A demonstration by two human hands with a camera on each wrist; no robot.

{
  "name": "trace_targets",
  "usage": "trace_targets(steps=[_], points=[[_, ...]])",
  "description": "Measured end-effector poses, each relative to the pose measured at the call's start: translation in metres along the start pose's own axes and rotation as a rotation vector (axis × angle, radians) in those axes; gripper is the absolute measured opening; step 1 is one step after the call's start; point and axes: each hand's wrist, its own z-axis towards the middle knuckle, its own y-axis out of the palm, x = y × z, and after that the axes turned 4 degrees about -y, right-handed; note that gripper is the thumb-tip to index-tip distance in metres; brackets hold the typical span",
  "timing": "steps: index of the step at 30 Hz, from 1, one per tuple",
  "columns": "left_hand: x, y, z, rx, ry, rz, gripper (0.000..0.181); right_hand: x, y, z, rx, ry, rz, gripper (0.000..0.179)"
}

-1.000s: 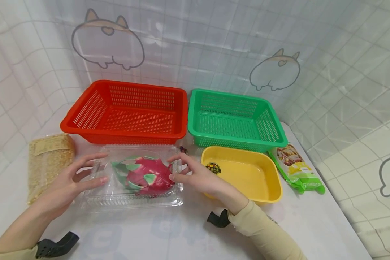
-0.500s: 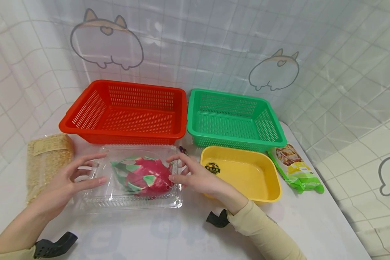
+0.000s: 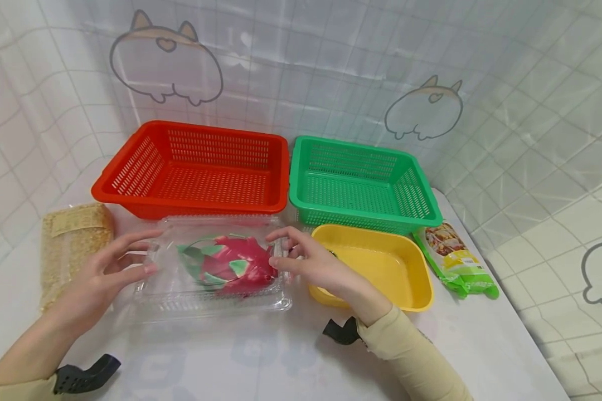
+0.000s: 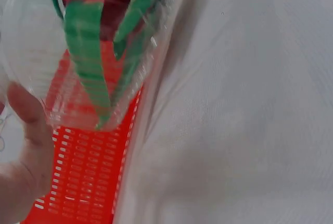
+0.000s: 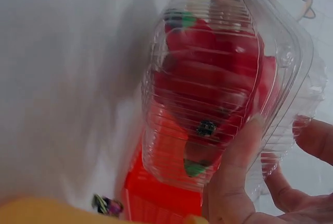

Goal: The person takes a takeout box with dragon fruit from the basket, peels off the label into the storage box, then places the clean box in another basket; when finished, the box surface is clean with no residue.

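A clear plastic clamshell box (image 3: 165, 284) stands in front of the red basket in the head view, with a pink dragon fruit (image 3: 241, 264) with green leaf tips inside it. My left hand (image 3: 100, 273) grips the box's left end, thumb toward me and fingers behind. At the right end, my right hand (image 3: 321, 267) holds the box between thumb and fingers. The right wrist view shows that thumb (image 5: 242, 151) against the ribbed side wall, fingertips by the rim. In the left wrist view, the left thumb (image 4: 26, 107) is right at the box's edge.
Behind the box are a red basket (image 3: 210, 209) and a green basket (image 3: 361, 218). A yellow tub (image 3: 381, 273) stands to the right, beside a green packet (image 3: 461, 264). A bag of tan, grainy food (image 3: 72, 245) lies left. A small dark item (image 5: 108, 204) is near the red basket.
The box has moved slightly right and away from me with the dragon fruit inside. My right hand has shifted right and slightly up with it. The left hand's fingers stay at its left end.
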Motion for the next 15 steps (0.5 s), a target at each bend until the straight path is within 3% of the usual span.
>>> trace_targets(steps=[3,10,15], points=[[0.0,0.002,0.0,-0.026,0.047,-0.055,0.057,-0.003,-0.006,-0.003,0.0,-0.004,-0.021,0.04],[0.005,0.006,0.0,-0.037,0.087,0.079,0.06,-0.01,-0.022,-0.01,-0.021,-0.023,-0.057,0.041],[0.01,0.009,-0.002,-0.076,0.097,0.1,0.064,-0.014,-0.033,-0.016,-0.038,-0.049,-0.064,0.04]])
